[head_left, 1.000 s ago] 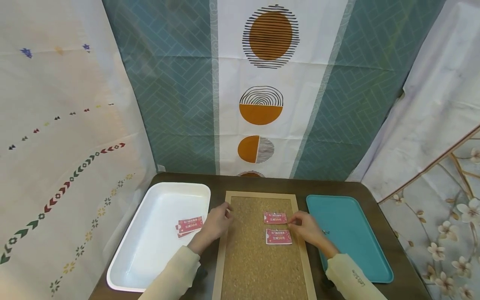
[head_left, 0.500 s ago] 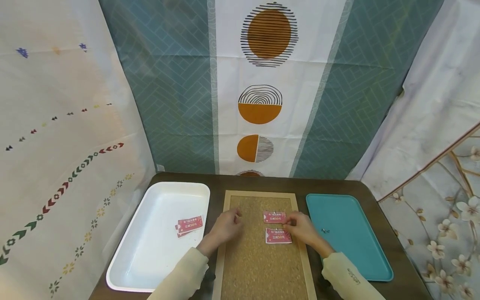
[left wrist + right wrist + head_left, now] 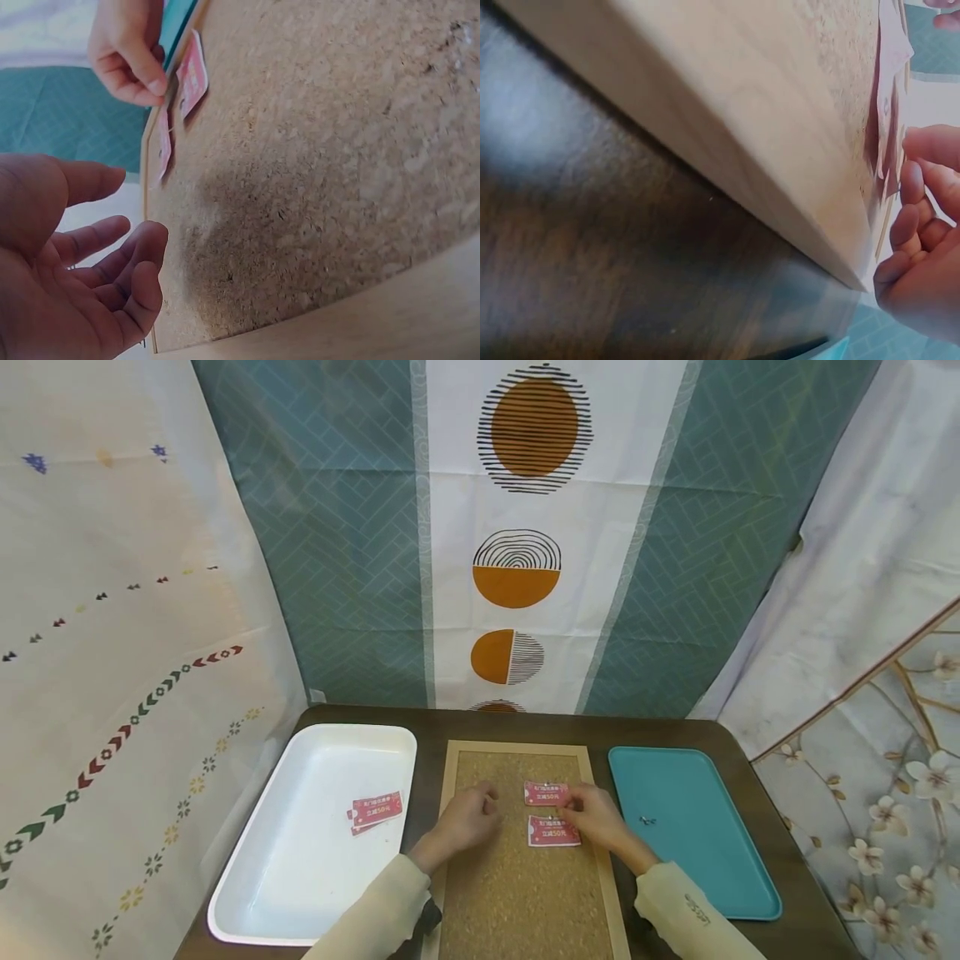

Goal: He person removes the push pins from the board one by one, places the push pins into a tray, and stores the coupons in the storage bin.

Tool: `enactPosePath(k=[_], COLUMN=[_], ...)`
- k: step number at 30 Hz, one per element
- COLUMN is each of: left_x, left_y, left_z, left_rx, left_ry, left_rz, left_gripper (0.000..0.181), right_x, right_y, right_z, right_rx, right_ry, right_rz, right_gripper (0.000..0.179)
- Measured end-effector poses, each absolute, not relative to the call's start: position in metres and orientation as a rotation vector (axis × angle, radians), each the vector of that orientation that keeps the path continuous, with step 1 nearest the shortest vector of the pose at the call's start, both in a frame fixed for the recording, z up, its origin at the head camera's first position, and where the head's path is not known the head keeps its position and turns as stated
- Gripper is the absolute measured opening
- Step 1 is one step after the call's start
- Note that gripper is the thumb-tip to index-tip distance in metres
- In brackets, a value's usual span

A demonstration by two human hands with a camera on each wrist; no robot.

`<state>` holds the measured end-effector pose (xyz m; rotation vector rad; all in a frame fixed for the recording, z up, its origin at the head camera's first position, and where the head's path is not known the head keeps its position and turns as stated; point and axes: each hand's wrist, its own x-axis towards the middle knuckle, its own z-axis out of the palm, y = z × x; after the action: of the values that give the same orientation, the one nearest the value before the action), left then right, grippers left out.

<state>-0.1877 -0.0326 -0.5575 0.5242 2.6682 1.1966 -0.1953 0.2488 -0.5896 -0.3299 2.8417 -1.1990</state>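
Two pink paper coupons lie one above the other on the framed corkboard (image 3: 525, 902): an upper coupon (image 3: 544, 792) and a lower coupon (image 3: 553, 832). A tiny pin shows at the top of the lower one. Beside their right ends is my right hand (image 3: 596, 818), thumb and index fingertips together; whether something tiny sits between them cannot be seen. In the left wrist view those fingertips (image 3: 154, 88) are close to the coupons. My left hand (image 3: 468, 818) hovers over the board's left side; its wrist view shows loosely bent fingers (image 3: 97, 232) with nothing held.
On the left stands a white tray (image 3: 258, 860) with more pink coupons (image 3: 377, 810) in it. A teal tray (image 3: 712, 827) on the right holds small metal pieces (image 3: 647, 820). Everything rests on a dark table (image 3: 431, 777); patterned cloths (image 3: 360, 568) hang behind.
My left hand has moved right, from the frame's left edge to over the cork. The right hand has shifted slightly left along the coupons, which stay in place on the board.
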Motion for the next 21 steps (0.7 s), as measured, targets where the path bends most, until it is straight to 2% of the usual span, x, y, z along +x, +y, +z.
enactPosePath(k=[21], left_x=[-0.182], left_y=[-0.007], left_z=[-0.570], left_rx=[0.472], left_ry=[2.637], left_rz=[1.156], left_gripper=[0.028], right_x=[-0.197], right_y=[0.238], right_z=[-0.596], right_rx=[-0.291], right_ry=[2.846], right_rz=[-1.091], right_gripper=[0.013])
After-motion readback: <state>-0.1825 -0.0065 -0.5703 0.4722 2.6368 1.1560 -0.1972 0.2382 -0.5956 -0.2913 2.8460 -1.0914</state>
